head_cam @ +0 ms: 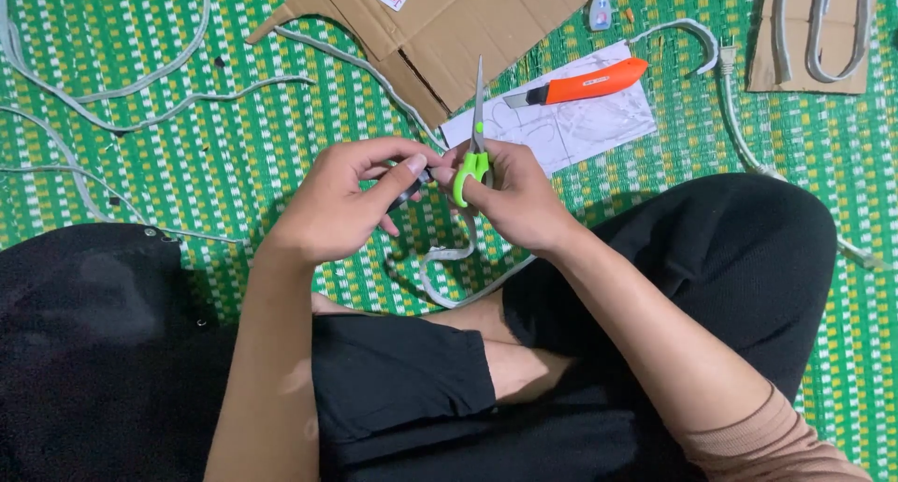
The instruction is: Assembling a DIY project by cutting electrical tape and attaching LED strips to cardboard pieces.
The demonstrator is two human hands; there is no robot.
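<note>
My right hand (513,199) grips a pair of scissors (475,145) by its lime-green handle, blades pointing up and away from me. My left hand (344,199) pinches a small dark piece (412,190) right beside the scissors handle; what it is cannot be told. A pale grey cord (447,265) loops down from between both hands onto the mat and my lap. Both hands hover above my crossed legs in black shorts.
An orange utility knife (582,85) lies on a white paper sheet (599,122) beyond my hands. Cardboard pieces (449,23) and a small glue bottle (600,7) sit further back. Grey cords (140,94) trail over the green woven mat (234,154).
</note>
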